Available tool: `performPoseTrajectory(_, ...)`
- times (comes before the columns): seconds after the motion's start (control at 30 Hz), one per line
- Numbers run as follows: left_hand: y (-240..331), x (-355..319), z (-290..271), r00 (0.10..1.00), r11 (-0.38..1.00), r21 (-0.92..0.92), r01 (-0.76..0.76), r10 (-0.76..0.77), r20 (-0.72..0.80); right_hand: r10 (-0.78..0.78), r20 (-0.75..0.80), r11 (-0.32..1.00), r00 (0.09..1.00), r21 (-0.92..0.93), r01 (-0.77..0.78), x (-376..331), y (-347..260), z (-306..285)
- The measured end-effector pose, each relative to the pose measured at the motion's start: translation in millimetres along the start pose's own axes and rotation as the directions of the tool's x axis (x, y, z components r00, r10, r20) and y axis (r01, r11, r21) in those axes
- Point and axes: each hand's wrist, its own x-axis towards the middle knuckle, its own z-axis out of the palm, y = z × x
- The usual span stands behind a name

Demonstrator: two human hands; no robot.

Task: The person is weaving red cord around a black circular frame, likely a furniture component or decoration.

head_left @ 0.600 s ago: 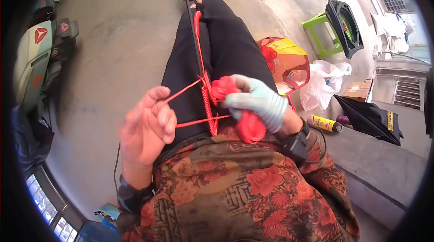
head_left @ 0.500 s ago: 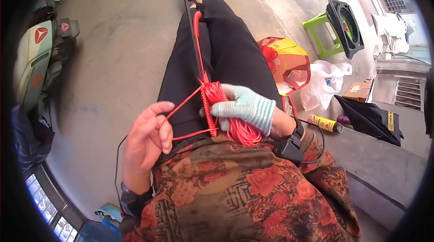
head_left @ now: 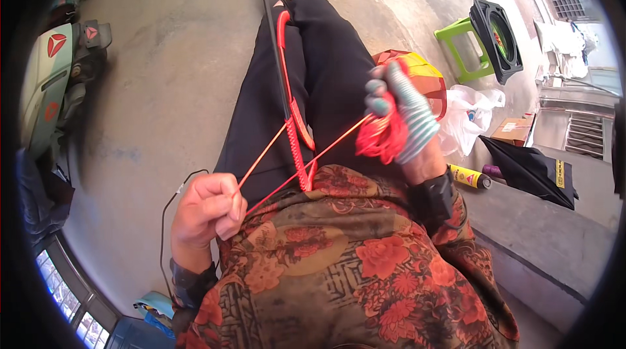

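My bare left hand (head_left: 207, 209) is closed on a red cord (head_left: 264, 152), held out to the left of my lap. One stretch of that cord runs up to a long dark frame (head_left: 274, 55) lying along my legs. The other stretch crosses to the bundle of red cord (head_left: 383, 137) in my gloved right hand (head_left: 414, 114), whose fingers are wrapped round it, raised above my right thigh. Red cord is wound in a tight braided covering (head_left: 295, 147) along the near part of the frame. A smooth red strip (head_left: 282, 39) sits beside its farther part.
To the right stand a red and yellow bag (head_left: 427, 65), a white plastic bag (head_left: 466, 111) and a green stool (head_left: 466, 49) with a black item against it. A yellow can (head_left: 471, 177) and a black umbrella-like bundle (head_left: 531, 169) lie on a ledge. A scooter (head_left: 52, 81) is at far left.
My right hand has moved up and right with the cord bundle, away from the frame. My left hand has closed on the cord and dropped slightly. The cord between the hands is now stretched.
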Motion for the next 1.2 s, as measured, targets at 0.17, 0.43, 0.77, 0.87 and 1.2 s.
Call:
performPoseTrajectory(0.17,8,47,-2,0.892,0.902,-0.107,-0.418,0.430,0.142,-0.120,0.016,0.956,0.993,-0.267,0.120,-12,-6,20)
performPoseTrajectory(0.43,-4,81,5,0.974,0.921,0.387,-0.040,0.122,-0.189,-0.265,0.147,0.213,0.953,-0.955,0.207,-11,14,32)
performPoseTrajectory(0.77,-5,84,19,0.969,0.627,0.776,0.068,0.143,-0.201,0.332,0.235,0.763,0.914,-0.637,-0.114,-22,21,42)
performPoseTrajectory(0.87,0,80,23,0.969,0.462,0.878,0.124,0.134,-0.208,0.381,0.140,0.512,0.914,-0.855,-0.082,-22,7,52)
performPoseTrajectory(1.2,59,36,41,0.703,0.894,0.120,-0.433,0.417,-0.576,-0.270,0.677,-0.219,0.685,-0.736,0.641,8,5,70)
